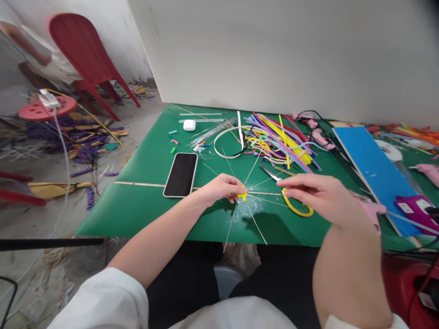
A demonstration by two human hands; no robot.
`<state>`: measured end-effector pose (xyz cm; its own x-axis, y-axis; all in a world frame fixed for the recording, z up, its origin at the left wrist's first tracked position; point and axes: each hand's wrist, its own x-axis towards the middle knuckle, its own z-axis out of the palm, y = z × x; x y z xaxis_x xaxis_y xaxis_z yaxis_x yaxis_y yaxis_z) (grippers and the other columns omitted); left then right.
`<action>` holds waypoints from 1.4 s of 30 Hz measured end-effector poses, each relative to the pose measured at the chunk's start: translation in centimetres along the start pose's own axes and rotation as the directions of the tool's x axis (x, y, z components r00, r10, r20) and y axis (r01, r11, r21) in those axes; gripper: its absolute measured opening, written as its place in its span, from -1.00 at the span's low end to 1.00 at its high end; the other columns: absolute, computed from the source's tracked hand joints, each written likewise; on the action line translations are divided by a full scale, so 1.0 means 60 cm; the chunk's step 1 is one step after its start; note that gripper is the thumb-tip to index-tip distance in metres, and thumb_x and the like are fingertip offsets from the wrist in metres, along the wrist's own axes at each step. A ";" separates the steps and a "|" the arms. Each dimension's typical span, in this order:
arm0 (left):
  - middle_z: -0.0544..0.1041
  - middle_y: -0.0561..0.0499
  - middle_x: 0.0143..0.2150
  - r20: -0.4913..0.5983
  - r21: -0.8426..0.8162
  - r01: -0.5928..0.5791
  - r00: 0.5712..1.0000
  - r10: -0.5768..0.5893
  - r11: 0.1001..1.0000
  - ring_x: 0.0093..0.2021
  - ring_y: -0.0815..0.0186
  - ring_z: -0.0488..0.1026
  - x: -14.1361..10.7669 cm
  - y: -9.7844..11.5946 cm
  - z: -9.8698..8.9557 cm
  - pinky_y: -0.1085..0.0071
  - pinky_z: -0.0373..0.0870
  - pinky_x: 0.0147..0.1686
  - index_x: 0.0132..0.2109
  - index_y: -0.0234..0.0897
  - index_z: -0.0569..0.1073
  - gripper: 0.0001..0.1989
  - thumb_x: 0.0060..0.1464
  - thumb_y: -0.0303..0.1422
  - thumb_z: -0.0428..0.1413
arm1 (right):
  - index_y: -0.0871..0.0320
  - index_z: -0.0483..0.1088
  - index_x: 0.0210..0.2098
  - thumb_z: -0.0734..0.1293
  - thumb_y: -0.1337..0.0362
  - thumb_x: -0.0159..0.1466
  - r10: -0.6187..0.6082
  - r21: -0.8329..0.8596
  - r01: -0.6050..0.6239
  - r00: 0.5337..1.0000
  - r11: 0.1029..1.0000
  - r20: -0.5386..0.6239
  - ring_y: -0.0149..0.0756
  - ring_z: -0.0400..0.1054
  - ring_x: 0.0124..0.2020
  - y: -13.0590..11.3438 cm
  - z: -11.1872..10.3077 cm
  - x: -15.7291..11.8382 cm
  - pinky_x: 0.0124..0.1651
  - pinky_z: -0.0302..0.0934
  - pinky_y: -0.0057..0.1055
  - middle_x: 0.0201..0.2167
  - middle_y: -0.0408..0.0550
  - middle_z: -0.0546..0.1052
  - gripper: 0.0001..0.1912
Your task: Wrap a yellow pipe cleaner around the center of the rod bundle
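Near the table's front edge, my left hand [224, 188] pinches a small yellow piece [243, 193], from which thin pale wires [257, 219] spread out in several directions. To the right, my right hand [308, 194] hovers over the scissors, its thumb and fingers brought close; whether anything thin is between them is too small to tell. Scissors with yellow handles [298, 211] lie below and beside that hand, their blades pointing up and left. Behind lies a pile of coloured fuzzy stems [284, 139].
On the green table [144, 214] lie a phone [180, 175], a white case [189, 125], loose wires [216, 132], a white band loop [219, 148] and a blue board [377, 173]. Pink glue guns [322, 139] stand right. A person sits beyond a red chair [80, 45].
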<state>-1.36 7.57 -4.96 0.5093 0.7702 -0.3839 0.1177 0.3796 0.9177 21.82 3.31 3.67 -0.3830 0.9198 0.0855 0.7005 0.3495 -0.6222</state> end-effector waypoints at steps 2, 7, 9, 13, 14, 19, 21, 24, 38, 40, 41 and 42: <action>0.44 0.03 -0.55 -0.013 0.037 -0.007 1.000 0.008 0.999 -0.58 0.49 0.34 -0.002 0.001 0.002 0.56 0.29 -0.60 -0.42 -0.42 0.48 -0.83 -0.13 -0.34 0.19 | 0.06 0.45 -0.23 0.29 0.19 0.18 -0.074 -0.146 0.088 0.992 0.985 0.097 -0.38 0.37 -0.37 -0.022 -0.013 0.004 -0.40 0.17 -0.50 -0.36 -0.12 0.52 -0.81; 0.42 0.06 -0.57 0.008 0.059 -0.034 0.999 0.034 0.998 -0.59 0.50 0.32 -0.001 -0.003 0.003 0.57 0.29 -0.60 -0.42 -0.40 0.48 -0.85 -0.15 -0.36 0.18 | 0.10 0.43 -0.24 0.22 0.34 0.22 -0.250 -0.456 0.438 0.875 0.775 0.416 -0.39 0.35 -0.41 -0.060 0.025 0.047 -0.46 0.03 -0.49 -0.40 -0.10 0.47 -0.83; 0.41 0.08 -0.59 0.026 0.051 -0.044 0.999 0.043 0.998 -0.61 0.51 0.32 0.001 -0.007 0.002 0.56 0.30 -0.60 -0.45 -0.39 0.47 -0.90 -0.16 -0.41 0.15 | 0.15 0.41 -0.27 0.21 0.38 0.21 -0.252 -0.520 0.529 0.822 0.671 0.511 -0.40 0.32 -0.46 -0.062 0.049 0.061 -0.53 -0.08 -0.47 -0.44 -0.10 0.44 -0.84; 0.40 0.10 -0.61 0.055 0.052 -0.054 0.997 0.051 0.997 -0.61 0.51 0.32 0.002 -0.012 0.002 0.58 0.28 -0.60 -0.48 -0.39 0.46 -0.93 -0.18 -0.48 0.08 | 0.18 0.39 -0.32 0.23 0.41 0.17 -0.271 -0.538 0.607 0.771 0.584 0.576 -0.35 0.33 -0.43 -0.064 0.077 0.070 -0.54 -0.18 -0.43 -0.44 -0.10 0.43 -0.88; 0.39 0.10 -0.61 0.059 0.055 -0.054 0.997 0.051 0.997 -0.61 0.52 0.32 0.001 -0.012 0.002 0.58 0.27 -0.60 -0.49 -0.39 0.45 -0.92 -0.19 -0.49 0.07 | 0.18 0.39 -0.32 0.23 0.44 0.17 -0.272 -0.532 0.617 0.763 0.581 0.587 -0.34 0.33 -0.41 -0.066 0.080 0.070 -0.54 -0.19 -0.42 -0.42 -0.10 0.43 -0.87; 0.38 0.10 -0.62 0.072 0.078 -0.064 0.996 0.059 0.995 -0.61 0.53 0.30 -0.003 -0.008 0.005 0.60 0.25 -0.60 -0.48 -0.40 0.46 -0.90 -0.21 -0.50 0.05 | 0.21 0.38 -0.34 0.22 0.51 0.13 -0.239 -0.529 0.620 0.750 0.579 0.617 -0.32 0.34 -0.40 -0.072 0.088 0.070 -0.54 -0.20 -0.41 -0.41 -0.07 0.45 -0.84; 0.40 0.09 -0.60 0.087 0.081 -0.056 0.995 0.049 0.995 -0.60 0.52 0.30 -0.004 -0.007 0.006 0.59 0.25 -0.60 -0.47 -0.41 0.46 -0.90 -0.21 -0.49 0.06 | 0.21 0.38 -0.35 0.21 0.49 0.15 -0.247 -0.538 0.619 0.755 0.572 0.607 -0.32 0.33 -0.40 -0.067 0.087 0.070 -0.53 -0.20 -0.41 -0.44 -0.07 0.45 -0.85; 0.41 0.08 -0.59 0.100 0.078 -0.045 0.994 0.037 0.996 -0.60 0.51 0.31 -0.004 -0.006 0.007 0.58 0.26 -0.60 -0.47 -0.41 0.46 -0.91 -0.22 -0.48 0.07 | 0.18 0.38 -0.32 0.18 0.43 0.21 -0.287 -0.533 0.618 0.765 0.578 0.577 -0.34 0.32 -0.40 -0.058 0.086 0.068 -0.53 -0.19 -0.41 -0.45 -0.08 0.44 -0.85; 0.38 0.12 -0.63 0.112 0.108 -0.045 0.993 0.033 0.993 -0.60 0.52 0.30 -0.010 -0.002 0.010 0.60 0.26 -0.58 -0.51 -0.37 0.46 -0.89 -0.21 -0.53 0.03 | 0.18 0.40 -0.34 0.20 0.51 0.15 -0.365 -0.421 0.676 0.705 0.605 0.607 -0.35 0.35 -0.41 -0.052 0.091 0.062 -0.50 -0.07 -0.45 -0.45 -0.09 0.46 -0.81; 0.39 0.10 -0.61 0.123 0.111 -0.041 0.992 0.027 0.993 -0.59 0.51 0.31 -0.009 -0.003 0.011 0.59 0.27 -0.58 -0.48 -0.38 0.47 -0.90 -0.19 -0.50 0.05 | 0.20 0.40 -0.39 0.20 0.51 0.15 -0.355 -0.410 0.680 0.694 0.608 0.626 -0.35 0.35 -0.43 -0.049 0.090 0.063 -0.50 -0.08 -0.45 -0.49 -0.09 0.45 -0.82; 0.39 0.10 -0.61 0.127 0.110 -0.040 0.991 0.026 0.993 -0.59 0.51 0.31 -0.009 -0.004 0.010 0.58 0.28 -0.57 -0.47 -0.38 0.48 -0.90 -0.18 -0.49 0.06 | 0.21 0.40 -0.42 0.19 0.50 0.16 -0.344 -0.412 0.678 0.694 0.609 0.633 -0.34 0.34 -0.44 -0.048 0.090 0.064 -0.50 -0.09 -0.45 -0.50 -0.09 0.45 -0.83; 0.39 0.09 -0.60 0.131 0.106 -0.041 0.991 0.027 0.994 -0.59 0.51 0.32 -0.008 -0.005 0.010 0.58 0.28 -0.57 -0.46 -0.38 0.48 -0.90 -0.17 -0.48 0.07 | 0.21 0.40 -0.43 0.18 0.48 0.18 -0.335 -0.420 0.671 0.700 0.611 0.631 -0.34 0.34 -0.45 -0.048 0.089 0.064 -0.50 -0.10 -0.44 -0.51 -0.09 0.44 -0.82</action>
<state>-1.12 6.77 -4.96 0.6193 0.7067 -0.3420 0.1862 0.2910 0.9384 15.10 4.87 1.62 -0.8826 0.4137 -0.2232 0.4235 0.9059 0.0044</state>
